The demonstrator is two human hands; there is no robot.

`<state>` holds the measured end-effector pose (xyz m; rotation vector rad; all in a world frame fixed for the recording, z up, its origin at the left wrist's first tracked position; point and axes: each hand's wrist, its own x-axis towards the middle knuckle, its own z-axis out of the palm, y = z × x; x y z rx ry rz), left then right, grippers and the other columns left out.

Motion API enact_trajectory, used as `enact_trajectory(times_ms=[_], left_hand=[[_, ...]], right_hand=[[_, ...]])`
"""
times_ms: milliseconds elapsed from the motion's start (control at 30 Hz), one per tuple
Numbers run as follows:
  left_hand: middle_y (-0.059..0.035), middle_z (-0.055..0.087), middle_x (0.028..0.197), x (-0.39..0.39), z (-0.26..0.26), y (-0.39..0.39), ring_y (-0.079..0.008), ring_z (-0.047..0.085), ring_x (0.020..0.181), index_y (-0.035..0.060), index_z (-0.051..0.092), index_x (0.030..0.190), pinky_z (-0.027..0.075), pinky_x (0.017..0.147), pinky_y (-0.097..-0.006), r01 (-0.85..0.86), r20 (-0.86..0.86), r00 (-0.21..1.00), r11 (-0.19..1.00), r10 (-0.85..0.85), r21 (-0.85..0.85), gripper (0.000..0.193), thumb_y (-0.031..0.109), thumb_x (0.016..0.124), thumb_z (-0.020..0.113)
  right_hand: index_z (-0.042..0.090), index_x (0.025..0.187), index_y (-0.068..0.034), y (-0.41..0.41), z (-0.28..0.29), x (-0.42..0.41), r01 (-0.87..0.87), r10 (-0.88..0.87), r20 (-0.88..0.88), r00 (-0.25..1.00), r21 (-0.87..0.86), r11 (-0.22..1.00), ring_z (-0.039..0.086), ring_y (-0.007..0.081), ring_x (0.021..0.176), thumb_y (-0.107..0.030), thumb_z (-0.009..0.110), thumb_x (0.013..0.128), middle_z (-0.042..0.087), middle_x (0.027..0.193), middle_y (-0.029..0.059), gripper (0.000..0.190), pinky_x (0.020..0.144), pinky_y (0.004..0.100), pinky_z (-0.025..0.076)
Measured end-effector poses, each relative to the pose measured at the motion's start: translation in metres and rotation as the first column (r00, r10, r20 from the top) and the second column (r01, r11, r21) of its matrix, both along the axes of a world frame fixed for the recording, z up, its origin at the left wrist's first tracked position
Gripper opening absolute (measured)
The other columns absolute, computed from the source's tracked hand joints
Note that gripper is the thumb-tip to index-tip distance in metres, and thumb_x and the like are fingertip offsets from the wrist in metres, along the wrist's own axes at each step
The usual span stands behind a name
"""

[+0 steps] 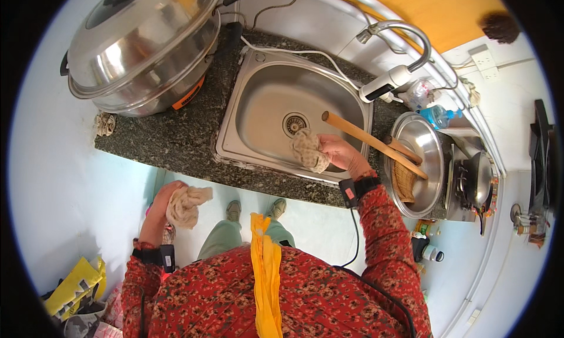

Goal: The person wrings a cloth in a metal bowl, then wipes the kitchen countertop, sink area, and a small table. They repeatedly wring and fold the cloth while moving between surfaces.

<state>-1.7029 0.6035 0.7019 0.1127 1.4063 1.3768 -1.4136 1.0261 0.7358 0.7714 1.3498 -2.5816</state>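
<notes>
My right hand point(341, 153) grips a crumpled, spotted cloth point(309, 150) over the near edge of the stainless steel sink point(260, 104), close to the drain point(295, 124). On the left, my left hand point(165, 197) holds another crumpled beige cloth point(187, 206) in front of the counter edge, above the floor. A faucet with a white body point(385, 83) reaches over the sink's right corner. Right of the sink, a metal basin point(427, 139) holds long wooden handles point(374, 144) and a bristled brush or whisk point(403, 183); one handle extends over the sink.
A large lidded steel pot point(145, 56) fills the left of the granite counter point(176, 139). A bunched cloth point(105, 124) lies at the counter's left end. Behind the basin stands a blue pump bottle point(436, 116). A wok point(480, 179) is farther right. Bags point(77, 289) stand at lower left.
</notes>
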Motion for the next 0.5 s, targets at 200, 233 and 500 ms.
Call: enact_trajectory(times_ms=[200, 233, 500], left_hand=[[-0.0069, 0.065, 0.081, -0.003, 0.037, 0.065, -0.015, 0.062, 0.073, 0.0024, 0.064, 0.082, 0.05, 0.067, -0.0279, 0.343, -0.232, 0.928, 0.912, -0.292, 0.227, 0.025, 0.023, 0.088, 0.052], [-0.0068, 0.065, 0.082, -0.003, 0.038, 0.078, -0.0149, 0.062, 0.075, 0.0022, 0.065, 0.085, 0.05, 0.068, -0.0278, 0.52, -0.506, 0.783, 0.827, -0.362, 0.213, 0.023, 0.022, 0.087, 0.053], [-0.0059, 0.062, 0.094, 0.082, 0.061, 0.156, -0.0099, 0.057, 0.085, 0.0017, 0.053, 0.122, 0.047, 0.077, -0.0236, 0.706, -0.3, 0.708, 0.623, -0.64, 0.337, 0.038, 0.012, 0.086, 0.056]], right_hand=[[0.036, 0.135, 0.002, -0.069, 0.052, -0.002, 0.351, -0.388, -0.212, 0.897, -0.192, 0.916, 0.051, 0.0248, 0.117, -0.021, 0.055, 0.089, 0.049, 0.132, 0.0146, 0.055, 0.099, 0.0388, 0.043], [0.036, 0.135, 0.002, -0.078, 0.059, -0.004, 0.369, -0.408, -0.232, 0.883, -0.193, 0.909, 0.052, 0.0252, 0.117, -0.021, 0.055, 0.088, 0.049, 0.132, 0.0143, 0.056, 0.099, 0.0392, 0.043], [0.044, 0.128, 0.001, -0.132, 0.119, -0.022, 0.478, -0.526, -0.416, 0.742, -0.222, 0.85, 0.055, 0.0232, 0.111, -0.007, 0.058, 0.084, 0.055, 0.122, 0.0111, 0.047, 0.098, 0.0384, 0.044]])
